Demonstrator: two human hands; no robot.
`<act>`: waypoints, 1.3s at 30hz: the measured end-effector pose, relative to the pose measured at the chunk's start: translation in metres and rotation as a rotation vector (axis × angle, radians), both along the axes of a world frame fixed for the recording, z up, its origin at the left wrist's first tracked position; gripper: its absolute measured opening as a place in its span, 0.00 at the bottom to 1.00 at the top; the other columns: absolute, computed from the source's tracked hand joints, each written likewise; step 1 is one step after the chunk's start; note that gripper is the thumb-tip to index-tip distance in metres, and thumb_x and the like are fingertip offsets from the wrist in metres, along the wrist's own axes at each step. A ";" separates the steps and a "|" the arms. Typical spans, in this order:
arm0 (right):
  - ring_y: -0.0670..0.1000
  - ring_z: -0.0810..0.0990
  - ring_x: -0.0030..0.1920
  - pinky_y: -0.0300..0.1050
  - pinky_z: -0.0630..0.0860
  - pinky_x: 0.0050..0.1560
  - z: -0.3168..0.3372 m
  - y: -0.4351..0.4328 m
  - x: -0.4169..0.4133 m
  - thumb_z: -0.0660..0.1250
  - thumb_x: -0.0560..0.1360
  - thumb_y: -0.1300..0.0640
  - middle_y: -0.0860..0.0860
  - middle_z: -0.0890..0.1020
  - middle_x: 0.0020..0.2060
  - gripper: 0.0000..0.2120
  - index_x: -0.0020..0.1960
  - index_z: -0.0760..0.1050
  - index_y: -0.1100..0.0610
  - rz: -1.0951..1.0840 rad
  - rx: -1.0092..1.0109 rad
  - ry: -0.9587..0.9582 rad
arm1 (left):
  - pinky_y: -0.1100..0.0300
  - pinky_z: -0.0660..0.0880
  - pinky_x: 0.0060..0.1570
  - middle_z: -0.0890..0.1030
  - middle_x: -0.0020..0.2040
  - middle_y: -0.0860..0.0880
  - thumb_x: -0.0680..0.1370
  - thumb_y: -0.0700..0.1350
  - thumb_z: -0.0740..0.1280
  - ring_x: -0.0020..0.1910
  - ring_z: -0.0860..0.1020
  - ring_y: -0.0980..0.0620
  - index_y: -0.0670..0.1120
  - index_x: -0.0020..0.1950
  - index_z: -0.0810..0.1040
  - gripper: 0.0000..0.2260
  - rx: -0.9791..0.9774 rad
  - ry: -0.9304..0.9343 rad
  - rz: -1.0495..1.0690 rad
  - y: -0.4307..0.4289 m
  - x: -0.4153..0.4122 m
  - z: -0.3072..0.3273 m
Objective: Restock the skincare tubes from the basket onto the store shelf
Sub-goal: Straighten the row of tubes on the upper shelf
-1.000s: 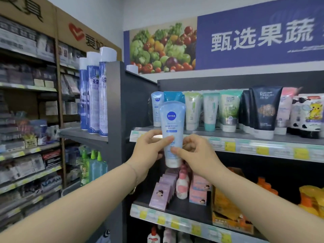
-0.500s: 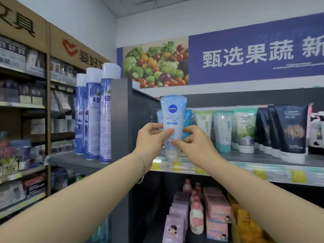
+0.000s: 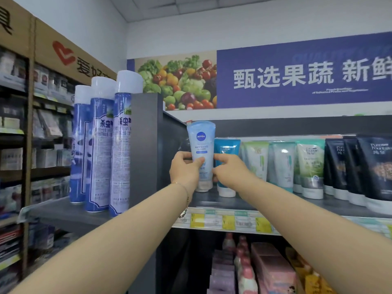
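Head view: you hold one light blue plastic NIVEA tube [image 3: 201,153] upright with both hands at the left end of the dark grey metal shelf [image 3: 214,200]. Its white cap points down, close to the shelf surface. Your wrist covers the spot, so you cannot tell whether the cap touches.

The grip of your left hand [image 3: 185,169] wraps the tube's left edge, with the thumb laid across its front. The grip of your right hand [image 3: 230,170] pinches the tube's right edge with curled fingers. A thin gold chain bracelet [image 3: 186,192] circles your left wrist.

Just beside the tube on the right stands one teal-blue tube [image 3: 227,148], partly behind your right hand. Next come three pale green-and-white tubes [image 3: 282,164], then three dark navy tubes [image 3: 375,166], the last one cut off by the frame edge. More tubes may stand behind each front one, but they are hard to count.

Left of the grey divider panel stand three tall blue spray cans with white caps [image 3: 99,145].

A strip of yellow and white price labels [image 3: 229,221] runs along the shelf edge, its print blurred. Below it, pink cardboard boxes [image 3: 273,268] and small bottles are too dim to count.
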State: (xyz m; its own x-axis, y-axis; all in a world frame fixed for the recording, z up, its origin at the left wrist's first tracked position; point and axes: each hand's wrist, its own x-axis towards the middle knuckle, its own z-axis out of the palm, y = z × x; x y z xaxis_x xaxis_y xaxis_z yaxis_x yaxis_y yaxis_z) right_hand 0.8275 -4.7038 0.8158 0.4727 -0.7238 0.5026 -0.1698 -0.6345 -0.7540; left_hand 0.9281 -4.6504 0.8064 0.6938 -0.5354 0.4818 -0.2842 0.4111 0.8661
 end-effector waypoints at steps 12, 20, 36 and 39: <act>0.56 0.77 0.45 0.42 0.73 0.39 -0.017 -0.016 0.034 0.61 0.74 0.64 0.56 0.79 0.45 0.09 0.52 0.76 0.60 -0.092 0.003 0.075 | 0.46 0.80 0.48 0.81 0.51 0.44 0.74 0.40 0.71 0.47 0.82 0.44 0.45 0.51 0.74 0.09 0.062 0.039 -0.020 -0.028 0.023 -0.008; 0.56 0.77 0.51 0.48 0.77 0.50 -0.019 -0.026 0.042 0.62 0.75 0.63 0.57 0.78 0.53 0.11 0.56 0.73 0.61 -0.091 0.034 0.178 | 0.53 0.77 0.44 0.79 0.53 0.44 0.75 0.40 0.71 0.50 0.80 0.45 0.42 0.54 0.74 0.11 0.143 0.025 0.013 -0.036 0.030 -0.010; 0.53 0.75 0.52 0.44 0.74 0.49 -0.023 -0.015 0.031 0.67 0.74 0.59 0.55 0.78 0.55 0.15 0.60 0.73 0.59 -0.193 -0.119 0.279 | 0.56 0.73 0.53 0.76 0.61 0.43 0.73 0.39 0.72 0.58 0.76 0.45 0.42 0.64 0.70 0.21 0.399 -0.246 0.121 -0.021 0.030 -0.010; 0.52 0.74 0.49 0.45 0.74 0.48 -0.022 -0.003 0.018 0.66 0.74 0.58 0.53 0.76 0.54 0.13 0.58 0.72 0.57 -0.248 -0.235 0.266 | 0.59 0.72 0.47 0.78 0.57 0.44 0.73 0.38 0.71 0.53 0.77 0.48 0.44 0.55 0.73 0.13 0.391 -0.365 0.168 -0.016 0.025 -0.013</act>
